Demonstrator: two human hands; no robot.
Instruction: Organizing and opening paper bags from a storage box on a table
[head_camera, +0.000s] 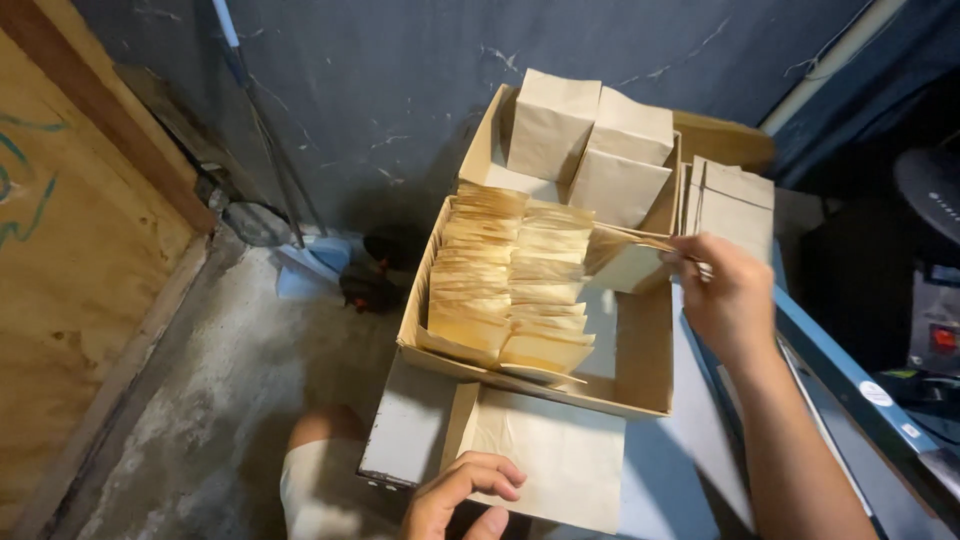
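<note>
Inside shallow cardboard tray (640, 390): two rows of flat brown paper bags (512, 285), packed upright on edge, so each stays separate. Right hand (728, 295) at tray's right side, fingers pinched on one folded bag (628, 262), tilted over empty section beside rows. Left hand (462, 495) low, fingers curled on edge of flat paper sheet (555, 455) near tray front, steadying it. Second box (500, 150) behind holds larger bags (590, 140) standing.

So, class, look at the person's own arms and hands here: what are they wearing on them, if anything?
Nothing shows on either. The right hand and its forearm are bare right to the frame's edge: no sleeve, glove, watch or ring visible. The left hand is bare too, and only its fingers and knuckles show.
</note>
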